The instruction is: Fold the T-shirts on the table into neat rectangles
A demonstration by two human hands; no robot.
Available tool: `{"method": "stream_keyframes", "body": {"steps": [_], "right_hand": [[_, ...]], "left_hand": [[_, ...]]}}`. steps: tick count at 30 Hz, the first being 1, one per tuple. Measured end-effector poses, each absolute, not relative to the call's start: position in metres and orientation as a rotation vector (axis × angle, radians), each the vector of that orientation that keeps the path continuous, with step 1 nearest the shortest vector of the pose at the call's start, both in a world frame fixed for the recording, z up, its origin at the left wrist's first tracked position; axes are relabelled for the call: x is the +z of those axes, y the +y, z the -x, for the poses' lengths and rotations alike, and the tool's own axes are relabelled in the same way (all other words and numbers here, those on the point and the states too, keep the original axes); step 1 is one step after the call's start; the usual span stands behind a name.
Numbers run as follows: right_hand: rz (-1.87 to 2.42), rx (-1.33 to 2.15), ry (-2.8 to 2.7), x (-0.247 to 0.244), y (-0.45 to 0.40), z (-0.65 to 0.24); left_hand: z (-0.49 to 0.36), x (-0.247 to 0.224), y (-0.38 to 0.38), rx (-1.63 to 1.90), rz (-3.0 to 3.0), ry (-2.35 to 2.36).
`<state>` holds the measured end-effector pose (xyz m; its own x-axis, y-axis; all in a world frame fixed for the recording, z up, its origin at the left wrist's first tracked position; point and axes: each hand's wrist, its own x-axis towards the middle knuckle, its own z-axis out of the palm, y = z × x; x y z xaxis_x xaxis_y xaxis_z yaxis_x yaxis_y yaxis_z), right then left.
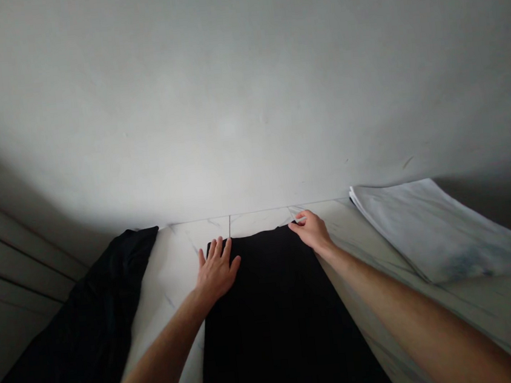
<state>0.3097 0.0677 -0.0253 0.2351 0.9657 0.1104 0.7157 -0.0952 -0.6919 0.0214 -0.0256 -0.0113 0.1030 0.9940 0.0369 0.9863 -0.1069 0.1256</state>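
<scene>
A black piece of cloth [278,323] lies spread out flat before me, its far edge close to the wall and its near end running out of view at the bottom. My left hand [217,270] rests on its far left corner, palm down with the fingers spread. At the far right corner, my right hand [311,230] pinches the cloth's edge between thumb and fingers. What kind of garment or fabric it is, I cannot tell.
Dark crumpled cloth [83,331] lies along the left side. On the right is a folded white cloth [433,227] with grey-blue patches. Beneath is a white marble-patterned surface [171,255], meeting a plain wall [227,97]. Pale panels [12,266] stand at far left.
</scene>
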Motion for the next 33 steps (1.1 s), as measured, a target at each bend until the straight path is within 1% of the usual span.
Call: {"method": "stream_keyframes", "body": {"steps": [7,11,13,16,18,20,22,29,33], "right_hand": [[1.764,0.454,-1.522,-0.037,0.076,-0.311],[1.744,0.348,-1.609,-0.035,0.077,-0.310],[1.688,0.224,-1.678,-0.031,0.070,-0.306],[1.421,0.066,-1.973,-0.024,0.046,-0.292],[1.193,0.099,-2.304,-0.020,0.026,-0.281],[1.108,0.189,-2.579,-0.018,0.011,-0.273],[1.183,0.242,-2.688,-0.016,0.004,-0.271],[1.350,0.294,-2.692,-0.017,0.013,-0.285],[1.413,0.246,-2.662,-0.019,0.016,-0.292]], "left_hand": [[-0.025,-0.008,-0.029,0.087,-2.297,2.036],[-0.023,-0.007,-0.030,0.066,-2.284,2.067],[-0.027,-0.004,-0.031,0.082,-2.311,2.099],[-0.039,0.001,-0.035,0.151,-2.437,2.027],[-0.046,0.000,-0.035,0.168,-2.508,1.914],[-0.050,-0.003,-0.033,0.132,-2.497,1.865],[-0.051,-0.008,-0.030,0.112,-2.452,1.882],[-0.041,-0.014,-0.030,0.113,-2.415,1.911],[-0.037,-0.011,-0.032,0.146,-2.407,1.963]]}}
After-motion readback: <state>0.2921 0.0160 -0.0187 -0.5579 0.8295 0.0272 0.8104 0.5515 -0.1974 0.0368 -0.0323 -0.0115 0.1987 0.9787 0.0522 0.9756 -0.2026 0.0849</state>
